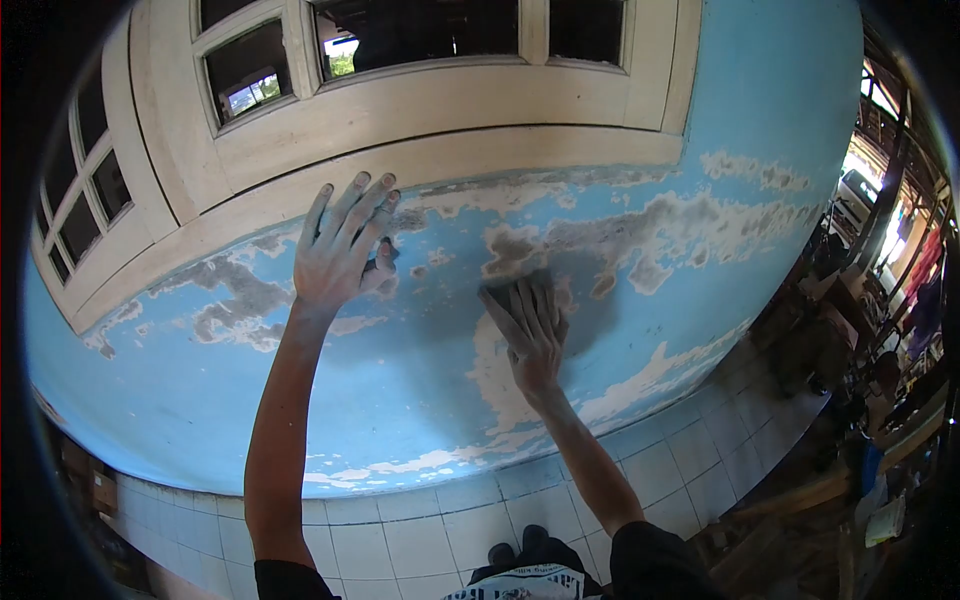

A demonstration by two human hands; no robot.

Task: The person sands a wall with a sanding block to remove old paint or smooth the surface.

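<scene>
pale square floor tiles [400,545] lie nearest. on the peeling light-blue plaster wall [200,390] the right hand [533,335] presses flat, fingers together, over a grey worn patch [590,300] — whether anything lies under it i cannot tell. the left hand [340,255] is spread wide, palm to the wall. beyond, a cream wooden window frame [450,110].

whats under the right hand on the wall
The right hand lies flat on the wall, over a grey patch where the blue paint is gone. The palm and fingers cover anything pressed beneath, so whether a sheet or pad lies there cannot be seen.
</scene>
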